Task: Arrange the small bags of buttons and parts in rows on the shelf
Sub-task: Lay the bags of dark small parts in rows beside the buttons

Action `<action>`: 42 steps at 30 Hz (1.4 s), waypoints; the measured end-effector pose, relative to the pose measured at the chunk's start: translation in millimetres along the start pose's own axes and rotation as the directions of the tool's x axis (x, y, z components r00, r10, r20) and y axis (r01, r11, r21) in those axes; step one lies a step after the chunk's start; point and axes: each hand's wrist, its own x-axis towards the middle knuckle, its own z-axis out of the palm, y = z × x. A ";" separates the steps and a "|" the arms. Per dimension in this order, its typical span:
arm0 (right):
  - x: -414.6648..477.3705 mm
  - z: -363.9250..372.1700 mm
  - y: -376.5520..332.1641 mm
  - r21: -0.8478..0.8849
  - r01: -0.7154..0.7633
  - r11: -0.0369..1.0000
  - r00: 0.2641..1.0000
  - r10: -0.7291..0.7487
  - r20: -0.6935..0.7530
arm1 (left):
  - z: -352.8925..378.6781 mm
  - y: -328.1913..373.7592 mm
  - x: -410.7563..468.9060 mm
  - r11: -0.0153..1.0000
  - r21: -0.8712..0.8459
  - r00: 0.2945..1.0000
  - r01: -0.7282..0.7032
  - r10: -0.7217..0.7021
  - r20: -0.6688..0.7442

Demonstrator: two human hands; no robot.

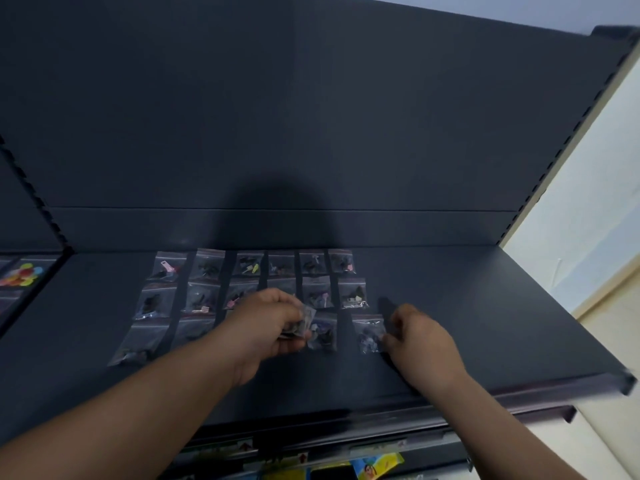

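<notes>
Several small clear zip bags of dark parts lie in rows on the dark shelf [467, 323]. The back row [249, 264] and the middle row [317, 292] run left to right. A front row starts at the left with a bag [138, 342]. My left hand [266, 323] grips a small bunch of bags [304, 320] above the front row. My right hand [420, 337] pinches the right edge of a bag [370, 332] that lies flat at the front row's right end. Another bag [323, 332] lies between my hands.
The shelf's back panel [311, 116] rises behind the rows. A neighbouring shelf at the left holds bags of coloured buttons [22, 273]. The shelf's front lip [519, 393] runs below my wrists, with coloured packages [377, 465] on a lower level. A pale wall stands at the right.
</notes>
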 end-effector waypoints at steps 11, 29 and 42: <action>7.3 16.7 -1.5 0.076 0.437 0.896 0.897 -0.441 0.033 | 1.3 -1.8 1.2 1.000 0.017 1.000 -0.009 0.010 -0.026; -5.0 2.2 -78.6 0.813 -0.148 0.564 0.928 -0.204 0.311 | -8.6 1.6 -4.3 0.989 -0.139 0.997 -0.054 0.047 -0.056; -18.0 24.2 -143.1 0.767 -0.045 0.641 0.935 -0.243 0.258 | -80.3 -15.7 -31.7 0.982 0.069 0.966 -0.174 0.184 -0.181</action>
